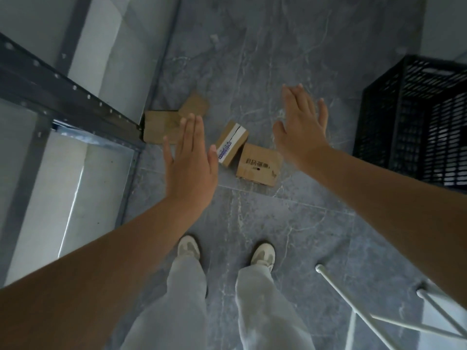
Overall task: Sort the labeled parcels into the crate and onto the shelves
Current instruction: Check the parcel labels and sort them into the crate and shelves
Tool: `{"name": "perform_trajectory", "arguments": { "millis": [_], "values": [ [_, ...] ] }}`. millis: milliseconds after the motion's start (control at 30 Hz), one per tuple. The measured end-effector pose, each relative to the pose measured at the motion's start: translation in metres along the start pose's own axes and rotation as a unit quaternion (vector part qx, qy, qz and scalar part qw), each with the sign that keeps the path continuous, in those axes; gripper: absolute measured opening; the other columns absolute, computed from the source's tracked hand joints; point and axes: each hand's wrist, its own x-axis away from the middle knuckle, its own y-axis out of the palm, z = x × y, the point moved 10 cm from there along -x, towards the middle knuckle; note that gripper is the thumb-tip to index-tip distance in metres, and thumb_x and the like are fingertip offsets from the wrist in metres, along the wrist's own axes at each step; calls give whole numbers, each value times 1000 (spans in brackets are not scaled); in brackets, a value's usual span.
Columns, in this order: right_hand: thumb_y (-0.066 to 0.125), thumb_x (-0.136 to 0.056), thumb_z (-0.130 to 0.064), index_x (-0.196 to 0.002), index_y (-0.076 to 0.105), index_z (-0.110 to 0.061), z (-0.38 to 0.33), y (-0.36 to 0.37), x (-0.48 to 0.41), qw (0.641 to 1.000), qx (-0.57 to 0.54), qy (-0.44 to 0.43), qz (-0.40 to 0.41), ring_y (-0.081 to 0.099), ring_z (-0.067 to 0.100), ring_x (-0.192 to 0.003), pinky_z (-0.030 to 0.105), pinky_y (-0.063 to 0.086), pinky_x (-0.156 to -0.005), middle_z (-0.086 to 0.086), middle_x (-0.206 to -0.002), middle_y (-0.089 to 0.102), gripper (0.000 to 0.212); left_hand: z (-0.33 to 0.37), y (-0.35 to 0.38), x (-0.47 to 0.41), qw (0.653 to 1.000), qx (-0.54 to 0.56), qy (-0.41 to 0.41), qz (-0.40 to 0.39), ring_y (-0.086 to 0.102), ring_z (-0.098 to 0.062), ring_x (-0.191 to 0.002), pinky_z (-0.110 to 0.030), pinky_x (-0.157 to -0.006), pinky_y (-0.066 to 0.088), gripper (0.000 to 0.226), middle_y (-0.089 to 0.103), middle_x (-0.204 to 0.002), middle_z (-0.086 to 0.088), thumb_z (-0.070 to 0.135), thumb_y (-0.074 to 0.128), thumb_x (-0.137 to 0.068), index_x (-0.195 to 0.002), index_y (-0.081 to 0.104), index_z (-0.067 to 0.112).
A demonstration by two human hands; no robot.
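Straight, close-set fingers point(192, 132) on the left hand point(189, 168), pointing away from the body, thumb spread toward the right, back of the hand up, nothing held. Much the same on the right hand point(302, 132): fingers point(297, 102) flat and nearly together, little finger slightly apart, thumb out toward the left, nothing gripped. Both hands hovering palm down above the floor, well apart, the right one farther forward. Bare forearms stretched out behind them, the left from the lower left corner, the right from the right edge, converging toward the middle. Beneath and between the hands, on the grey marbled floor tiles point(252, 59), four cardboard boxes, none in contact with either hand: a white-labelled parcel point(231, 144) lying askew, touching or all but touching a black-printed parcel point(259, 164) just to its right. Farther left, a plain brown parcel point(158, 130) hard against the foot of the metal shelving rack point(63, 92), partly hidden behind the left fingers, with a fourth parcel point(195, 104) at its far corner. Black slatted plastic crate point(414, 122) on the floor at the right, beyond the right forearm, well apart from the boxes. Nearer the body, pale trousers point(187, 299) and light trainers point(188, 247) planted on the tiles; a white tubular frame point(374, 317) at lower right.
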Motion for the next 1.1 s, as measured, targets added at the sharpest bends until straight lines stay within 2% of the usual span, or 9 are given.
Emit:
{"name": "perform_trajectory", "arguments": {
  "millis": [233,500,633,700,767,833,933,1033,1100],
  "values": [
    [36,-101,-21,-157,7,-14,-20,9,-56,999,20,-16,-36,-3,12,-151,45,-8,-121,0,-164,8,64,-23,15,-43,1000,3,-22,-22,2,-16,-153,-51,-123,4,60,8,-166,-3,35,22,-104,-158,8,12],
    [36,-100,-23,-156,11,-12,-20,78,-130,991,64,-24,-119,0,15,-151,47,-2,-123,2,-163,11,62,-92,49,-118,993,34,-92,-63,8,-17,-152,-49,-121,1,55,13,-165,-3,29,27,-106,-157,13,11],
    [37,-101,-24,-156,17,-13,-15,119,-155,988,65,-19,-142,10,18,-150,46,6,-123,3,-161,19,60,-126,82,-140,984,41,-159,-74,16,-22,-151,-50,-121,8,54,19,-163,-8,27,28,-106,-155,18,8],
    [37,-101,-24,-154,22,-14,-10,146,-159,980,75,-11,-186,26,23,-145,44,17,-120,6,-158,27,56,-137,113,-140,974,84,-188,-98,27,-27,-146,-53,-119,14,50,29,-158,-11,27,30,-105,-152,26,8],
    [37,-104,-23,-151,30,-16,-3,181,-157,961,60,-1,-270,47,28,-130,36,37,-105,10,-150,41,49,-144,156,-134,945,168,-236,-153,43,-33,-133,-55,-112,28,46,45,-146,-15,31,33,-104,-143,39,7],
    [40,-104,-20,-150,34,-16,1,213,-150,940,54,-5,-336,50,29,-126,29,39,-91,11,-148,44,46,-145,197,-126,885,277,-309,-212,44,-36,-133,-48,-112,32,52,43,-148,-18,39,30,-105,-144,39,6],
    [45,-101,-18,-151,30,-16,5,246,-165,943,52,-19,-328,51,29,-124,32,42,-92,10,-150,41,52,-156,247,-123,798,360,-421,-240,29,-32,-144,-38,-116,22,59,29,-158,-19,42,25,-107,-150,30,2],
    [46,-100,-15,-151,28,-14,22,283,-186,950,11,18,-312,57,28,-111,29,45,-75,12,-148,40,55,-174,304,-114,735,392,-491,-256,29,-32,-145,-42,-120,19,73,30,-158,-17,56,23,-103,-151,29,2],
    [46,-99,-13,-151,27,-13,36,306,-199,953,-12,44,-301,56,26,-107,26,45,-67,13,-148,40,55,-179,342,-110,709,410,-505,-274,32,-31,-143,-46,-120,18,80,35,-156,-13,66,22,-97,-151,33,7]
  ]
}}
